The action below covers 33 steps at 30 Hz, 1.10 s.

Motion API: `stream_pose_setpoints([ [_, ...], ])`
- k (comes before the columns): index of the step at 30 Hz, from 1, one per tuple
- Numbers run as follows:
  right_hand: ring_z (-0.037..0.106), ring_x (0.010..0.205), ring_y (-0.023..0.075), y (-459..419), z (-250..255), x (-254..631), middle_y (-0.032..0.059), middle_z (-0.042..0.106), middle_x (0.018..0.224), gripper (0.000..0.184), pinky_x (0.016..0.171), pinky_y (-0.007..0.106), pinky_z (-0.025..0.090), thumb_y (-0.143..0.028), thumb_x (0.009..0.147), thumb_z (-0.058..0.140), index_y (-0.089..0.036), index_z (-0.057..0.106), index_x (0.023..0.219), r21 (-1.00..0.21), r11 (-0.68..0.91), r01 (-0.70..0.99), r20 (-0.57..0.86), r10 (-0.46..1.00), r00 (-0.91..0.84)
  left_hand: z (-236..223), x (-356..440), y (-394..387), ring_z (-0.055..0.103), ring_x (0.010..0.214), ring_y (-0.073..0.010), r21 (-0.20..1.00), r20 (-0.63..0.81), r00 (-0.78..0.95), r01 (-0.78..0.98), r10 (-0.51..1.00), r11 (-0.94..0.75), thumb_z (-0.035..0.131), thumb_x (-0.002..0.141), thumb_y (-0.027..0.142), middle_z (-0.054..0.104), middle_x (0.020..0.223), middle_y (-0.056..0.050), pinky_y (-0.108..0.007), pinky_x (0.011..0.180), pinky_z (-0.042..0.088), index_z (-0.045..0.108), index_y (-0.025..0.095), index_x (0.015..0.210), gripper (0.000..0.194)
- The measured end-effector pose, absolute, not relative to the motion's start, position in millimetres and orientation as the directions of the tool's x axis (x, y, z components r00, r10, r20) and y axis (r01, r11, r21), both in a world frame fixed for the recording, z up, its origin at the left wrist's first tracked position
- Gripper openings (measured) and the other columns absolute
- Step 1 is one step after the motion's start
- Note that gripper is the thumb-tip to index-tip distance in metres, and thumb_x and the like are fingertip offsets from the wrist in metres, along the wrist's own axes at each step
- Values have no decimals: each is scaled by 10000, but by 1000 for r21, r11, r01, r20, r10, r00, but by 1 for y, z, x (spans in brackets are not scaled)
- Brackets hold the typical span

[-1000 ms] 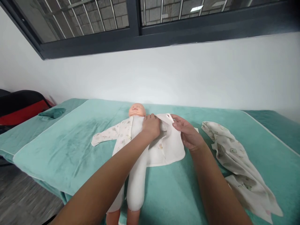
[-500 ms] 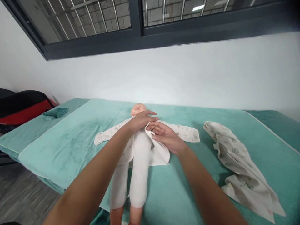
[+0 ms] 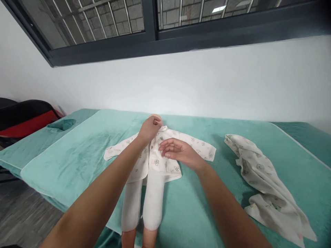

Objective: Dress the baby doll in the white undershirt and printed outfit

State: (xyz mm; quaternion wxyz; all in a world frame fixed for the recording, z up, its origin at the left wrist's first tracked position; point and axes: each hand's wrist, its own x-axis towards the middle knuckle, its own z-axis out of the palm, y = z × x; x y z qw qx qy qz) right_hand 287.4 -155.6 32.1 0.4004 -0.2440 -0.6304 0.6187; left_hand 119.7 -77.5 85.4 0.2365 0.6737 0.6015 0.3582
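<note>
A baby doll (image 3: 132, 237) lies on its back with its feet toward me, wearing white leggings (image 3: 152, 206). Over its torso is a white baby jacket (image 3: 165, 167) with small animal prints, both front panels lying over the body and meeting along the middle. My left hand (image 3: 150, 129) is at the collar, in front of the doll's face, its fingers curled together; anything between them is hidden. Just over the right front panel, my right hand (image 3: 178, 150) has its fingers extended and loosely bent, with nothing seen in it. Whether it touches the cloth is unclear.
A crumpled printed white garment (image 3: 266, 182) lies on the right of the green bed cover (image 3: 77, 155). Behind rises a white wall (image 3: 181, 86) with a dark-framed window (image 3: 155, 34). A black and red chair (image 3: 28, 119) stands at the left.
The right front panel, folded back before, now lies over the doll's torso. My left hand has moved up toward the face and curled. My right hand has let go of the panel's edge.
</note>
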Motion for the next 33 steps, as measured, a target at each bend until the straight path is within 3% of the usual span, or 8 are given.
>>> stream_pose_setpoints([
  [2, 598, 865, 158, -157, 33, 288, 22, 653, 954, 272, 786, 315, 480, -420, 805, 736, -220, 645, 966, -987, 161, 12, 129, 829, -544, 85, 116, -81, 640, 879, -187, 697, 174, 96, 691, 980, -192, 663, 741, 306, 691, 1016, -47, -303, 793, 514, 632, 195, 1063, 342],
  [5, 494, 710, 126, -163, 35, 283, -38, 567, 789, 346, 621, 268, 387, -481, 735, 778, -218, 562, 799, -899, 287, 330, 85, 856, -510, 85, 112, -86, 634, 1010, -217, 600, 133, 229, 756, 964, -262, 722, 689, 259, 665, 1156, -65, -312, 853, 508, 614, 201, 1146, 473],
  [9, 391, 610, 106, -176, 41, 272, -55, 489, 677, 411, 550, 270, 265, -478, 839, 670, -205, 410, 676, -731, 426, 532, 139, 857, -496, 85, 111, -86, 641, 1006, -213, 489, 144, 262, 820, 954, -299, 568, 772, 118, 704, 1088, -55, -304, 860, 496, 662, 210, 1032, 292],
  [12, 383, 600, 107, -181, 45, 266, -36, 482, 671, 383, 558, 284, 244, -373, 943, 522, -200, 346, 650, -664, 499, 557, 177, 828, -531, 82, 110, -85, 648, 956, -220, 431, 197, 204, 860, 959, -272, 491, 830, 114, 722, 1056, -60, -320, 830, 486, 664, 213, 1005, 265],
  [18, 352, 592, 109, -183, 46, 260, -40, 430, 654, 335, 553, 283, 229, -258, 943, 441, -207, 267, 662, -659, 562, 500, 263, 795, -547, 77, 105, -88, 637, 879, -240, 348, 246, 127, 914, 961, -210, 433, 899, 223, 716, 1046, -86, -339, 712, 452, 643, 215, 1026, 245],
  [22, 400, 603, 120, -181, 44, 263, -26, 516, 687, 382, 565, 286, 228, -434, 953, 500, -214, 340, 685, -631, 488, 603, 236, 861, -450, 76, 101, -89, 635, 885, -234, 372, 247, 62, 916, 967, -153, 457, 901, 269, 715, 1016, -76, -325, 716, 446, 640, 221, 1028, 227],
  [26, 404, 559, 131, -176, 39, 269, -10, 522, 619, 489, 553, 290, 218, -603, 916, 505, -214, 389, 642, -656, 336, 675, 60, 916, -397, 73, 98, -87, 636, 865, -225, 411, 221, 40, 903, 975, -130, 504, 881, 275, 715, 933, -62, -315, 739, 451, 648, 215, 972, 180],
  [33, 377, 570, 119, -176, 43, 269, -21, 481, 610, 409, 567, 290, 221, -383, 977, 437, -201, 359, 620, -677, 410, 611, 111, 878, -467, 67, 97, -86, 622, 818, -208, 453, 232, 11, 884, 973, -118, 507, 875, 276, 698, 825, -40, -304, 744, 442, 651, 213, 925, 164],
])
